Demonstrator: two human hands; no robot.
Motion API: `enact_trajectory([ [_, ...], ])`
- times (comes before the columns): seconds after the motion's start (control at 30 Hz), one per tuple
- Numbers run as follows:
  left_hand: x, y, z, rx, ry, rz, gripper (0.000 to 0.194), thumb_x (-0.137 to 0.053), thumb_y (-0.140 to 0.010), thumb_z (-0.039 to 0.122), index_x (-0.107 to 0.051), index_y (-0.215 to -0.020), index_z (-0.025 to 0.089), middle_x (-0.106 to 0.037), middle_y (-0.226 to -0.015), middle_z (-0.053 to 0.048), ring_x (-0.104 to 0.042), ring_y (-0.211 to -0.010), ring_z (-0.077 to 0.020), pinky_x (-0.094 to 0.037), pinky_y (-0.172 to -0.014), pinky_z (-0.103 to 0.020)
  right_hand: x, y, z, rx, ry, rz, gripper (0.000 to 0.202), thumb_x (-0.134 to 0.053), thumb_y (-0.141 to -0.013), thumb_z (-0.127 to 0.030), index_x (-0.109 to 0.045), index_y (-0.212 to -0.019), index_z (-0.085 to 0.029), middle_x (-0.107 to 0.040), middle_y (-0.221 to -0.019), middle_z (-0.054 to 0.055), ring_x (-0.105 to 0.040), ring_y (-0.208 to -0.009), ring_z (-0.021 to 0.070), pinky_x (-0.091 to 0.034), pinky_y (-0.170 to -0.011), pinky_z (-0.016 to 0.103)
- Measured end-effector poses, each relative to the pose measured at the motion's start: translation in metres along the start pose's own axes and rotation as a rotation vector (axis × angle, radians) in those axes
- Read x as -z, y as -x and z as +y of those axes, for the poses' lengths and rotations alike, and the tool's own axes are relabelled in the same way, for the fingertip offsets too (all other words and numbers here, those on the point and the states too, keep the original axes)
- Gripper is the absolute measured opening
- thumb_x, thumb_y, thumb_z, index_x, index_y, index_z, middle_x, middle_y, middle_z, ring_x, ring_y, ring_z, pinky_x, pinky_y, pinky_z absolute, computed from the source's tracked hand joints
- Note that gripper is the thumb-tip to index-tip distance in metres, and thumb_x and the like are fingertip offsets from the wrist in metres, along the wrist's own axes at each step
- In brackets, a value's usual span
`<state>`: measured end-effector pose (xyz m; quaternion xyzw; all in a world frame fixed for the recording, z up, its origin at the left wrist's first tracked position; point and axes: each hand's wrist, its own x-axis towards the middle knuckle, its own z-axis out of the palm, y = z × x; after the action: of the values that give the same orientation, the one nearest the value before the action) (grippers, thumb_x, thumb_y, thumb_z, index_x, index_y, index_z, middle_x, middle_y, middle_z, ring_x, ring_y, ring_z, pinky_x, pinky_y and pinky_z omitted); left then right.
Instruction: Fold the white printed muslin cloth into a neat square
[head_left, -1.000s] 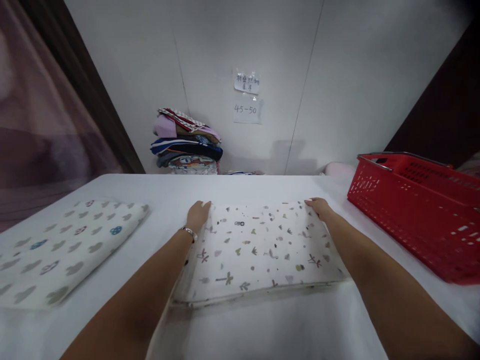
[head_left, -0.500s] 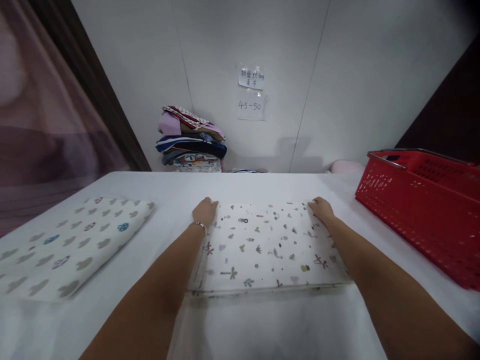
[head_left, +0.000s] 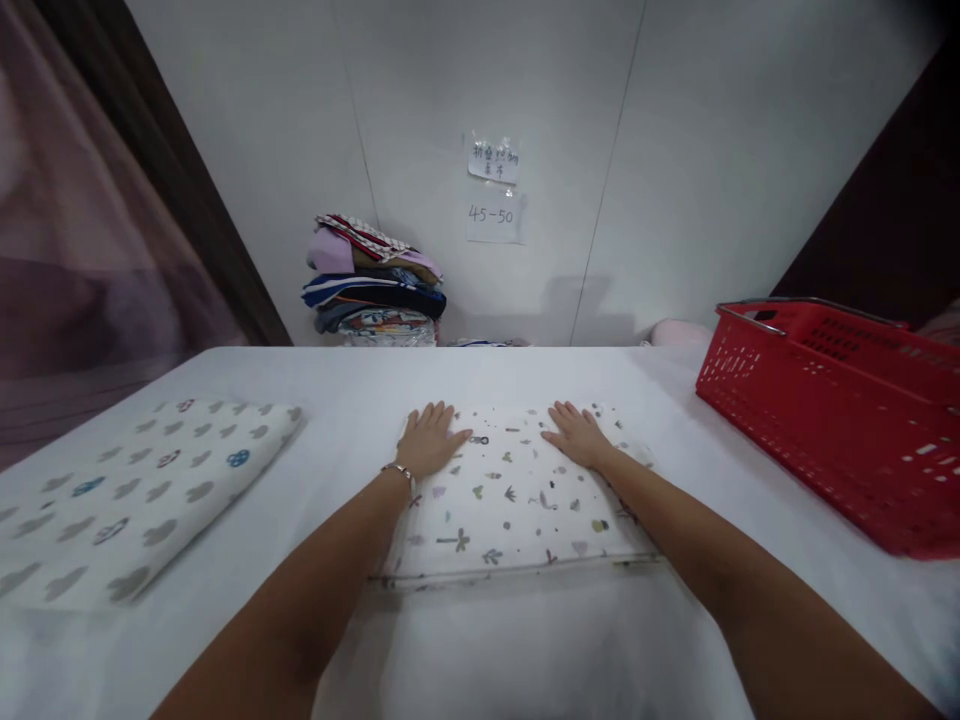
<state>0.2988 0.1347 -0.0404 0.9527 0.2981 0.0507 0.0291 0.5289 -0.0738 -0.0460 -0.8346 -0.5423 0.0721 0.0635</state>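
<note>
A folded white cloth (head_left: 517, 510), printed with small plants and other motifs, lies on the white table (head_left: 495, 375) straight ahead. My left hand (head_left: 429, 440) rests flat on its far left corner, fingers spread. On the far right part of the cloth lies my right hand (head_left: 577, 435), palm down with its fingers apart. Neither hand grips anything. A bracelet (head_left: 403, 473) circles my left wrist. Farther left is a second folded cloth (head_left: 154, 490), white with grey cloud-like shapes and a few blue and red ones.
A red plastic basket (head_left: 832, 425) with a metal handle stands at the right. Behind the table, a stack of folded fabrics (head_left: 375, 285) rises against the wall, where paper signs (head_left: 493, 215) hang. A pinkish curtain (head_left: 97, 270) borders the left side.
Both hands have let go of the cloth's far corners, moved inward and flattened onto its top. The view has shifted slightly.
</note>
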Motion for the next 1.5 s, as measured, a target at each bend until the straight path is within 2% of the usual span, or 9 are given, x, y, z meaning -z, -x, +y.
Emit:
enact_trajectory([
  [0.4,-0.004,-0.002,-0.004,0.015,-0.028,0.002,0.075,-0.019,-0.086,0.064,-0.032,-0.142,0.016,-0.026,-0.151,-0.01,-0.017,-0.14,-0.0284,-0.012,-0.112,-0.049,-0.003,0.005,-0.021,-0.047,-0.025,-0.017,0.074,-0.016,-0.088,-0.066,-0.022,-0.147,-0.021,-0.006,-0.155,0.006,-0.002,-0.142,0.0255,-0.004,-0.111,0.05],
  [0.53,0.004,-0.009,-0.005,0.014,0.006,-0.044,0.073,-0.022,-0.086,0.063,-0.033,-0.141,0.016,-0.026,-0.151,-0.011,-0.019,-0.139,-0.0284,-0.014,-0.111,-0.051,0.008,0.009,-0.024,-0.053,-0.072,-0.06,0.071,-0.019,-0.089,-0.064,-0.025,-0.145,-0.022,-0.007,-0.155,0.007,-0.003,-0.142,0.025,-0.006,-0.111,0.049],
  [0.63,0.019,-0.009,-0.005,0.049,0.054,-0.085,0.071,-0.022,-0.087,0.06,-0.033,-0.141,0.016,-0.022,-0.152,-0.012,-0.019,-0.14,-0.0278,-0.019,-0.11,-0.048,0.019,0.024,-0.011,-0.091,-0.041,0.0,0.069,-0.02,-0.09,-0.062,-0.024,-0.146,-0.021,-0.006,-0.155,0.007,-0.001,-0.142,0.0231,-0.003,-0.112,0.047],
  [0.73,0.025,0.011,-0.008,-0.002,0.039,-0.032,0.075,-0.025,-0.085,0.062,-0.032,-0.142,0.015,-0.018,-0.153,-0.011,-0.014,-0.141,-0.0279,-0.019,-0.111,-0.046,0.022,0.048,0.015,-0.208,0.039,0.066,0.07,-0.022,-0.091,-0.06,-0.022,-0.146,-0.018,-0.007,-0.155,0.009,0.0,-0.142,0.0227,-0.001,-0.112,0.047],
  [0.87,0.014,0.049,-0.015,-0.058,-0.021,-0.05,0.075,-0.028,-0.083,0.063,-0.034,-0.142,0.016,-0.023,-0.152,-0.009,-0.015,-0.141,-0.0285,-0.015,-0.112,-0.048,0.015,0.076,0.047,-0.336,0.046,0.032,0.069,-0.024,-0.091,-0.06,-0.025,-0.145,-0.017,-0.013,-0.154,0.01,-0.008,-0.141,0.0258,-0.01,-0.111,0.05],
  [0.97,0.008,0.063,-0.016,-0.029,-0.029,-0.071,0.076,-0.026,-0.084,0.062,-0.031,-0.143,0.016,-0.022,-0.152,-0.008,-0.015,-0.141,-0.0278,-0.014,-0.113,-0.049,0.011,0.082,0.052,-0.349,0.011,0.028,0.069,-0.024,-0.09,-0.06,-0.025,-0.145,-0.017,-0.012,-0.155,0.009,-0.008,-0.141,0.0267,-0.015,-0.11,0.049],
  [1.1,0.009,0.062,-0.014,-0.032,-0.032,-0.059,0.074,-0.027,-0.084,0.061,-0.032,-0.143,0.016,-0.024,-0.151,-0.008,-0.017,-0.141,-0.0282,-0.017,-0.112,-0.05,0.017,0.077,0.047,-0.349,-0.011,-0.005,0.067,-0.025,-0.09,-0.059,-0.028,-0.143,-0.017,-0.012,-0.154,0.009,-0.01,-0.141,0.0281,-0.016,-0.109,0.052],
  [1.23,0.011,0.061,-0.014,-0.047,-0.052,-0.028,0.072,-0.028,-0.085,0.06,-0.033,-0.142,0.017,-0.026,-0.151,-0.008,-0.019,-0.14,-0.0286,-0.019,-0.111,-0.05,0.025,0.06,0.047,-0.379,0.041,0.068,0.069,-0.023,-0.091,-0.058,-0.025,-0.144,-0.014,-0.011,-0.154,0.011,-0.003,-0.142,0.0257,-0.009,-0.111,0.051],
  [1.5,0.005,0.062,-0.017,-0.051,-0.007,-0.025,0.071,-0.029,-0.085,0.06,-0.034,-0.142,0.018,-0.026,-0.151,-0.007,-0.018,-0.14,-0.0287,-0.019,-0.111,-0.053,0.014,0.038,0.073,-0.473,-0.042,0.006,0.077,-0.019,-0.088,-0.065,-0.015,-0.148,-0.016,-0.01,-0.154,0.011,-0.006,-0.141,0.0257,-0.011,-0.11,0.052],
])
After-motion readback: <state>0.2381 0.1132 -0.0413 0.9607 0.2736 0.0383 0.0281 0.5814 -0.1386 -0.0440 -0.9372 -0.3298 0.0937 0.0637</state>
